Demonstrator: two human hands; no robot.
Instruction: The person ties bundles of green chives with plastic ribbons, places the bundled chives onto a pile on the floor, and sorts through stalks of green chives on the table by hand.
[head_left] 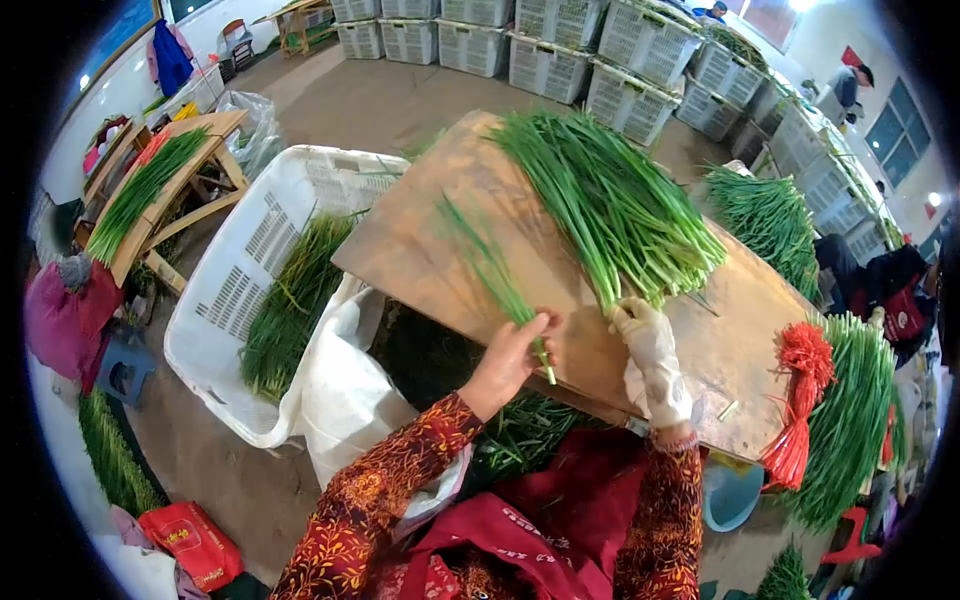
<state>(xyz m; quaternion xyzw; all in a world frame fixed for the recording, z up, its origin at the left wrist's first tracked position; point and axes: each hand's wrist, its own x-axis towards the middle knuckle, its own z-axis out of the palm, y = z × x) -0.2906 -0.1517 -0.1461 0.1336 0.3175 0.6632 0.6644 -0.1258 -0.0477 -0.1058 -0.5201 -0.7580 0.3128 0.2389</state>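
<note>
My left hand (518,352) is bare and closed round the lower ends of a few thin green stalks (490,268), which point up and away over the wooden board (415,235). A white glove covers my right hand (645,345), whose fingers are pinched at the cut ends of a large pile of green stalks (610,200). The pile lies on the board with its pale ends toward me. Whether the gloved fingers grip a stalk is too small to tell.
Left of the board stands a white basket (190,320) with stalks inside. Red ties (800,400) hang at the board's right edge beside another bundle (850,430). A blue bucket (730,495) sits below. White crates (550,68) line the back; people work at left and right.
</note>
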